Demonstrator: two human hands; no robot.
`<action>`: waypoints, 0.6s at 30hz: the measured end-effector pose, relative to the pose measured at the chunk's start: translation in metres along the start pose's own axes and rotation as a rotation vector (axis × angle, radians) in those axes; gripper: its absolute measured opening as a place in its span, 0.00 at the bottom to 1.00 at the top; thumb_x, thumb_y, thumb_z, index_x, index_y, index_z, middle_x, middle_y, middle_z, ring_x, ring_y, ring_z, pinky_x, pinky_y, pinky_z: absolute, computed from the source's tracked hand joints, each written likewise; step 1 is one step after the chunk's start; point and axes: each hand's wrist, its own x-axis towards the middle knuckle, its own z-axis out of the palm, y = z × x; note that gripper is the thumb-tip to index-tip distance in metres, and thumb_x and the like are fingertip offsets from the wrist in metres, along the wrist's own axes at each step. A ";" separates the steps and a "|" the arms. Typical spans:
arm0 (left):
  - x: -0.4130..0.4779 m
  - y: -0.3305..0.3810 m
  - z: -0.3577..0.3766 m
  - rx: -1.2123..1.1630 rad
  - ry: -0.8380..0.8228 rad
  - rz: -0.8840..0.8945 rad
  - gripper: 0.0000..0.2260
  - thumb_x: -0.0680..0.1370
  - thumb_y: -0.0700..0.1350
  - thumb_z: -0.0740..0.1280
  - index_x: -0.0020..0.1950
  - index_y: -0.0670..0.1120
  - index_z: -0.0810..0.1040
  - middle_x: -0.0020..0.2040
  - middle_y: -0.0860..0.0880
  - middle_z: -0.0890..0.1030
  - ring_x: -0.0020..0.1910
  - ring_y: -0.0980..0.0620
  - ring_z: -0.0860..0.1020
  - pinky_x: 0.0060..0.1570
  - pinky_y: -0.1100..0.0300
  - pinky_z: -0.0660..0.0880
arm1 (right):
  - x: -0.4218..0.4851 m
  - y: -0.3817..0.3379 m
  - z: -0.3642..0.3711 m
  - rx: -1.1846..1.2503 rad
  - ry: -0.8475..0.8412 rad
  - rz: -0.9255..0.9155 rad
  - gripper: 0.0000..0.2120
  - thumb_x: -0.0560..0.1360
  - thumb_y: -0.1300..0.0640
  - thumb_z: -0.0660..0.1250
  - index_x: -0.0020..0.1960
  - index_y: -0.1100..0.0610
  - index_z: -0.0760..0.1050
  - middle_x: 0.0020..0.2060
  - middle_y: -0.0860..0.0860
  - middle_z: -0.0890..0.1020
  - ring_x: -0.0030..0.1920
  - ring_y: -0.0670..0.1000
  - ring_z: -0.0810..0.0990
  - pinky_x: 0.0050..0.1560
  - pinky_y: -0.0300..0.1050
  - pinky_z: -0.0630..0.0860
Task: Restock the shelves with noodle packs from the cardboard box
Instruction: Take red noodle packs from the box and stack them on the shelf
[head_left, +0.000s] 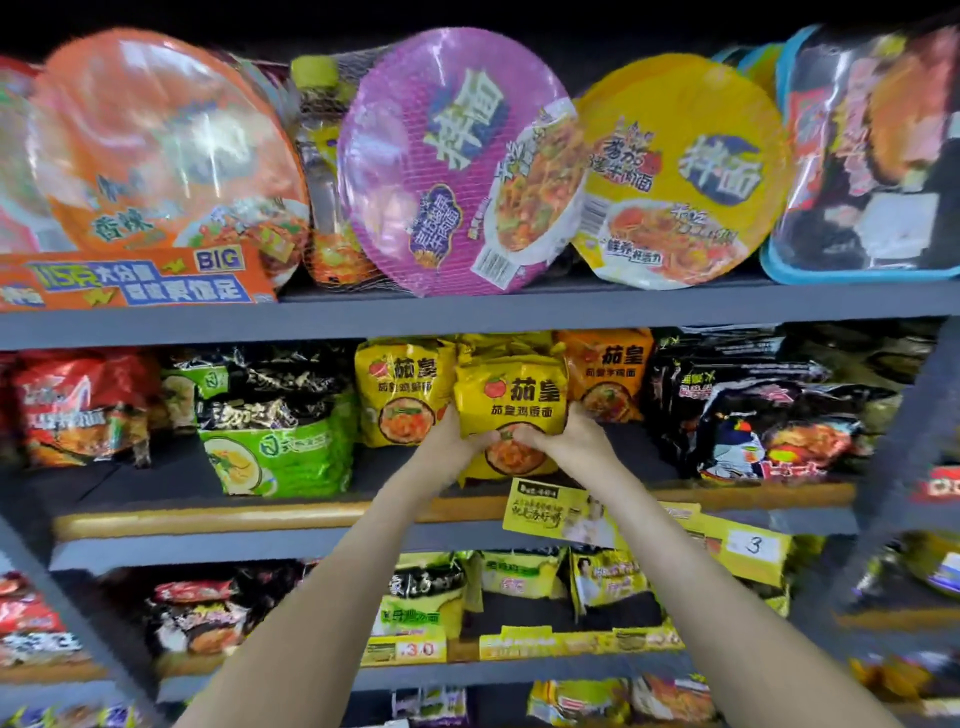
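A yellow noodle pack (511, 395) with a tomato logo stands upright on the middle shelf (270, 512), in the centre of the head view. My left hand (451, 441) grips its lower left edge and my right hand (569, 439) grips its lower right edge. A matching yellow pack (402, 395) stands just to its left, and an orange pack (610, 371) of the same brand sits behind on the right. The cardboard box is not in view.
Green noodle packs (283, 457) and red ones (78, 405) fill the shelf's left; black packs (769, 415) fill its right. Big bowl noodles, purple (452, 161) and yellow (680, 171), lean on the top shelf. Yellow price tags (563, 512) hang off the shelf edge under my hands.
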 end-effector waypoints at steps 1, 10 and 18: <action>0.001 0.000 0.000 -0.018 -0.008 0.007 0.27 0.77 0.49 0.69 0.73 0.47 0.63 0.65 0.49 0.76 0.62 0.48 0.74 0.64 0.47 0.71 | 0.001 0.001 0.000 0.025 -0.014 -0.023 0.32 0.68 0.44 0.74 0.66 0.54 0.67 0.61 0.51 0.77 0.62 0.53 0.74 0.61 0.49 0.71; 0.004 -0.001 0.012 -0.024 0.066 0.095 0.24 0.79 0.43 0.66 0.73 0.45 0.62 0.66 0.46 0.74 0.65 0.45 0.73 0.61 0.53 0.71 | 0.017 0.011 0.004 0.047 -0.048 -0.062 0.37 0.64 0.40 0.75 0.68 0.51 0.66 0.60 0.47 0.78 0.60 0.50 0.76 0.55 0.44 0.71; -0.019 0.021 0.049 1.080 0.506 0.980 0.31 0.67 0.34 0.71 0.70 0.38 0.69 0.69 0.37 0.69 0.70 0.39 0.66 0.69 0.43 0.61 | -0.004 0.019 -0.050 -0.074 -0.263 -0.097 0.34 0.75 0.54 0.69 0.76 0.51 0.57 0.71 0.44 0.64 0.70 0.46 0.63 0.69 0.43 0.61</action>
